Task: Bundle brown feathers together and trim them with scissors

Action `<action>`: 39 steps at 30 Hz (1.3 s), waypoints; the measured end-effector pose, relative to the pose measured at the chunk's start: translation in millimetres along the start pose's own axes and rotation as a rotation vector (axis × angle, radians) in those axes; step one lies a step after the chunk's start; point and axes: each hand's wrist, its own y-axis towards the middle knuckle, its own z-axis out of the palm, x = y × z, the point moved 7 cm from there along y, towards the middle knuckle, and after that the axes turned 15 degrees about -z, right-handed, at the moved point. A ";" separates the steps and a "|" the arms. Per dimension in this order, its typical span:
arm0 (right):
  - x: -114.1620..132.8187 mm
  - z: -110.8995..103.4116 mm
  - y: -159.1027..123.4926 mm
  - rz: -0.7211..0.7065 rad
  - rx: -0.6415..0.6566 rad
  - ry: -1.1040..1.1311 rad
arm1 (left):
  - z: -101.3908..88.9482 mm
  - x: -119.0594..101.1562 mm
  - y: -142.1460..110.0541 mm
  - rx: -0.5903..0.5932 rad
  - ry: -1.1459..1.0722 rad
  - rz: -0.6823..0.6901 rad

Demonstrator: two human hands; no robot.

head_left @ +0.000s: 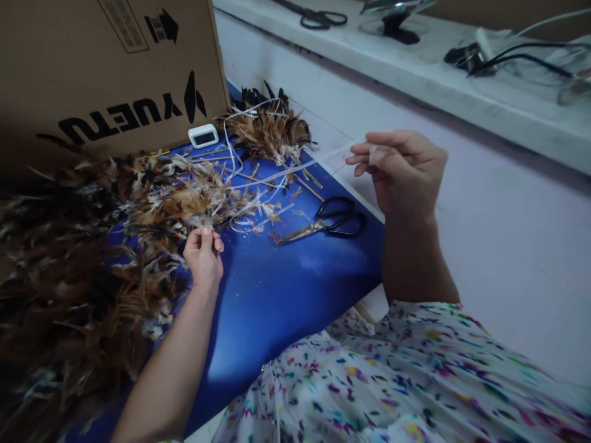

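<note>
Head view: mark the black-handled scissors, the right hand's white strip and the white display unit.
Black-handled scissors (319, 225): head view, near the pivot.
White strip (305, 165): head view, mid-span.
White display unit (204, 138): head view, dark screen.

Across the lower middle and lower right of the frame I see a loose, pale garment (369, 387), scattered with small petal-shaped flecks in purple, pink, blue, green and yellow, its cloth gathered into soft folds. Its printed edge meets the right forearm (415, 264); whether that is a sleeve I can't tell. Both forearms show bare to me, slimming toward the wrists.
</note>
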 end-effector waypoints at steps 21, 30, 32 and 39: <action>-22.3 52.8 -12.5 0.081 0.334 0.049 | 2.3 1.4 -3.6 0.021 0.023 -0.008; -55.4 145.6 -78.5 0.459 0.806 0.267 | 8.5 5.8 -7.4 0.060 0.109 -0.023; -60.5 156.8 -82.3 0.475 0.822 0.252 | 9.4 6.5 -7.8 0.066 0.114 -0.026; -70.1 180.0 -94.2 0.554 0.865 0.278 | 10.1 9.9 -9.4 0.064 0.129 -0.032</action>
